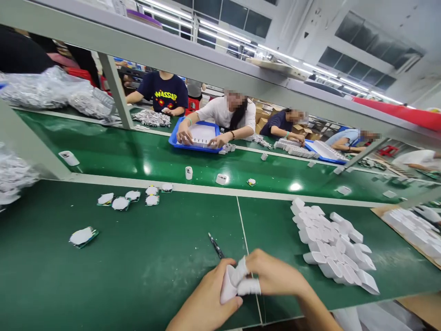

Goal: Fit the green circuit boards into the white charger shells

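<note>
A white plastic housing (228, 286) is gripped between the thumb and fingers of my left hand (210, 294), just above the green bench. From the right, my right hand (272, 273) reaches in with white wrapping on its fingertips. Those fingers are bent and pinch the housing at its open end; whether a small part sits between them is hidden. Behind my hands lies a pair of dark tweezers (216, 246), its rear end covered by my left hand. On the right, a cluster of similar white housings (332, 243) is packed together.
Several circuit boards with white pads (121, 203) lie at left, one board (82, 236) nearer. Beyond a pale ledge, a green conveyor belt (155, 161) carries scattered housings. Co-workers sit opposite, one at a blue tray (196, 146). An overhead shelf beam (206, 59) crosses the view.
</note>
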### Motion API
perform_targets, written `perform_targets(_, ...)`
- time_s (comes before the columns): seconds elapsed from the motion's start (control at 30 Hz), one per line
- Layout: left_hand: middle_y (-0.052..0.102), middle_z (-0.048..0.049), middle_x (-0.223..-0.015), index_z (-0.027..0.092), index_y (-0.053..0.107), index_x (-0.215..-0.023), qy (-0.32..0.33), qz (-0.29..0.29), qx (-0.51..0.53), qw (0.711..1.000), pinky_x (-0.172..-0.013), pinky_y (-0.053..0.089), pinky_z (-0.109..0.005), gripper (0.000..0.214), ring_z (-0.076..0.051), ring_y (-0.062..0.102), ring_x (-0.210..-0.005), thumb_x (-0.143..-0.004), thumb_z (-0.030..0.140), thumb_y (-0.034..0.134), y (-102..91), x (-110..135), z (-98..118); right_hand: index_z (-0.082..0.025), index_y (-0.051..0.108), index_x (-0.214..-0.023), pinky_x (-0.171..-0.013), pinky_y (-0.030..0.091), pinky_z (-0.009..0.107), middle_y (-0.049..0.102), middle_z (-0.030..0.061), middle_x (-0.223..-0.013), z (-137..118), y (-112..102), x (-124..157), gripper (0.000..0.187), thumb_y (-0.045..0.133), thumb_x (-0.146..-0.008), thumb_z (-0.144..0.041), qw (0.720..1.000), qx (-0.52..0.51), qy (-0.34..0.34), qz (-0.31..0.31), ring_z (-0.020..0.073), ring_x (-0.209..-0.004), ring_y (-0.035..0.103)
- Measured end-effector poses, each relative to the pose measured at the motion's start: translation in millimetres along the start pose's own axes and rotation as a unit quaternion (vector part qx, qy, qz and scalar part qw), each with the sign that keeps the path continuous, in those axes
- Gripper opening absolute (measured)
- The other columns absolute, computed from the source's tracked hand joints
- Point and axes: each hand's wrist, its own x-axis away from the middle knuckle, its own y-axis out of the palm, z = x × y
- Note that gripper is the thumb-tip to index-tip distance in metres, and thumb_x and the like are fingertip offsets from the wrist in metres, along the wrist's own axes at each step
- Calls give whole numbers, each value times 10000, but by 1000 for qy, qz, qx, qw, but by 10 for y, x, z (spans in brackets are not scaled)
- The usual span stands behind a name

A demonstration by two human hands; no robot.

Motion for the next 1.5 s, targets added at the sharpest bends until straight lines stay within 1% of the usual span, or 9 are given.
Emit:
perform_targets(0.07,699,-51,-1091,274,582,-1179,-17,41,6,999,-914,528,-420,463,-257,661,-1004,-721,205,584,-113,25,-66,-226,710,-764,-715,568,328,727,5,-781,16,-155,-575,261,851,-609,-382,995,87,11,-43,192,-727,691)
perform_targets(0.2,616,-69,-1249,282,560,-1189,8,167,53,985,-977,480,-391,413,-263,604,-1134,-777,298,541,-329,68,-264,-160,613,-1144,-883,536,427,642,80,-1175,170,-618,-1699,288,607,-921,-344,964,260,56,-2,206,-1015,641)
perform_targets(0.37,613,-80,-1202,311,405,-1318,-6,250,92,964,-787,529,-349,492,-250,638,-989,-848,437,475,-451,30,-378,-177,580,-1205,-880,542,426,605,85,-1228,349,-884,-2207,314,592,-934,-336,897,425,121,3,215,-1041,626)
perform_targets(0.47,608,-88,-1127,304,337,-1313,14,286,108,952,-670,510,-335,505,-252,627,-916,-856,479,463,-453,1,-317,-172,593,-1182,-869,546,413,616,84,-1204,440,-841,-2058,299,593,-934,-338,854,497,155,-2,209,-1024,631)
perform_targets(0.67,553,-83,-1268,284,444,-1203,-22,377,131,917,-768,513,-345,464,-283,568,-1091,-851,582,492,-454,17,-50,-146,633,-1068,-920,509,459,644,87,-1131,628,-471,-1329,272,592,-927,-376,803,574,162,5,231,-1070,612)
perform_targets(0.97,631,-67,-1269,279,589,-1166,-16,383,183,905,-988,513,-360,482,-253,586,-1208,-764,522,696,-533,178,99,-143,643,-987,-845,530,389,672,26,-920,632,-566,-1149,189,619,-914,-316,884,455,7,-106,170,-880,650)
perform_targets(1.17,629,-94,-1312,258,597,-1171,55,368,170,912,-881,580,-268,451,-225,638,-1164,-775,422,735,-448,346,167,-154,644,-889,-741,556,362,665,25,-747,659,-572,-1087,360,617,-857,-511,958,281,-41,-29,158,-692,651)
perform_targets(1.37,590,-55,-1374,309,592,-1197,186,269,86,941,-865,595,-236,451,-223,569,-1273,-787,189,737,-475,387,126,-288,548,-1175,-792,593,421,656,77,-1187,201,47,-264,436,474,-898,-616,981,44,-146,117,219,-924,704)
perform_targets(1.5,582,-30,-1390,308,560,-1288,222,225,61,947,-953,568,-240,565,-197,572,-1270,-784,116,727,-428,401,130,-281,613,-1187,-852,608,397,658,55,-1112,-275,514,243,364,644,-870,-458,928,-36,-356,108,213,-1009,672)
